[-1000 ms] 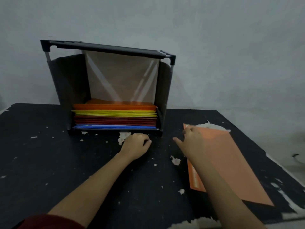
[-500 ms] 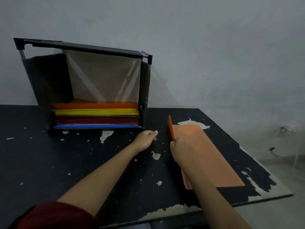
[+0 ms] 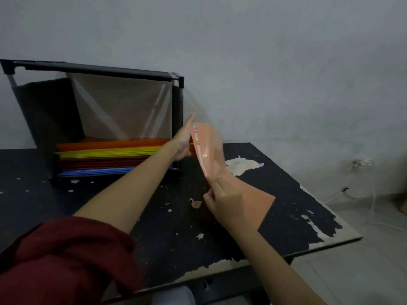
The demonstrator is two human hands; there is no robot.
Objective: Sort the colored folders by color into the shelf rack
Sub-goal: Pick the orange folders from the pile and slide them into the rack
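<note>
Orange plastic, thin and bowed, spanned the gap between both hands: the orange folder (image 3: 211, 150) was up off the table (image 3: 33, 194) and stood tilted on edge, with a printed strip of small coloured marks running along the side nearer the left hand. Whether its lowest corner, out beyond the right hand, touched the tabletop could not be told.

The left hand (image 3: 183, 143) gripped the folder's upper end, thumb underneath and one finger stretched upward along the edge. The right hand (image 3: 222, 200) pinched the lower part of the same edge between thumb and curled fingers. The hands were apart, one at each end of that edge, the left higher and farther out than the right.

Just behind the left hand stood the shelf rack (image 3: 92, 70), a black frame with dark side panels and a translucent back. Its right post rose right beside the left hand's knuckles. Inside, on the bottom level, lay the stacked folders (image 3: 103, 159) in bands: orange on top, then yellow, then red, then blue at the base.

A dark red sleeve (image 3: 66, 256) was pushed up on the left forearm. Past the right hand, a pale patch (image 3: 242, 166) showed where the black table surface had peeled.
</note>
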